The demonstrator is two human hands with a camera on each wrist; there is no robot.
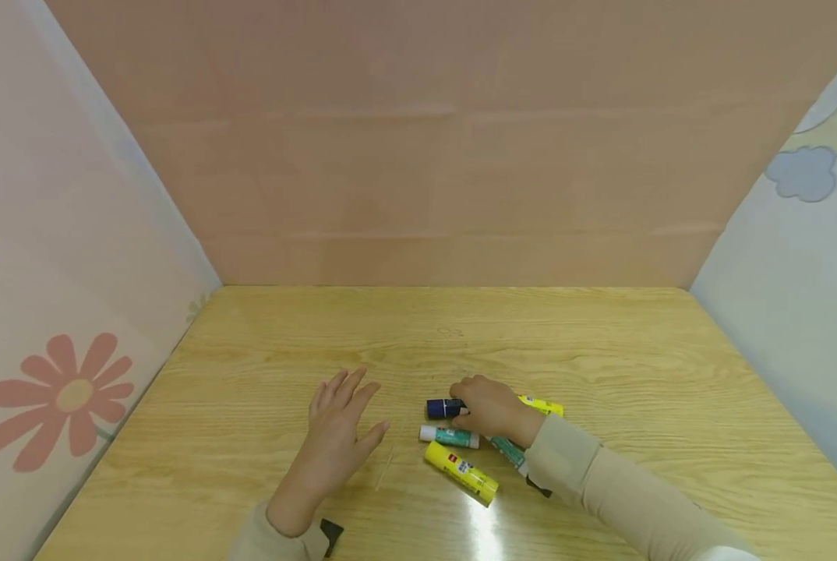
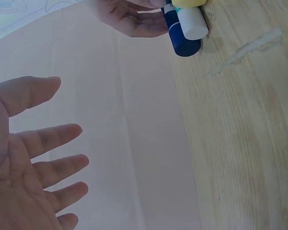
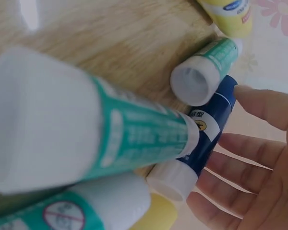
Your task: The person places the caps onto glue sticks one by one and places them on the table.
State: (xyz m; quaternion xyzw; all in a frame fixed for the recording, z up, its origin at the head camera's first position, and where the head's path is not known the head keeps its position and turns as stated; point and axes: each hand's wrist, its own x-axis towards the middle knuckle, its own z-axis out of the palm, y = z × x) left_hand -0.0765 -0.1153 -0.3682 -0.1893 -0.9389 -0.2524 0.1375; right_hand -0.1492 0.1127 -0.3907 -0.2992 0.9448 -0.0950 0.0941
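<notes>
A dark blue glue stick [image 1: 443,409] lies on the table under my right hand [image 1: 492,407]. In the right wrist view its white end [image 3: 173,179] shows, with my fairly straight fingertips along one side and my thumb touching its blue end. Just nearer lies a teal glue stick [image 1: 450,437] with white ends, and below that a yellow glue stick [image 1: 462,472] lies slantwise. A second teal glue stick [image 1: 508,452] is partly hidden by my right wrist. Another yellow glue stick [image 1: 541,405] shows behind it. My left hand [image 1: 337,432] hovers to the left, fingers spread, holding nothing.
The wooden table [image 1: 285,335] meets a plain pinkish-brown panel [image 1: 418,156] at the back. Side walls carry printed pictures, including a red flower [image 1: 75,396] on the left and a blue cloud [image 1: 804,173] on the right.
</notes>
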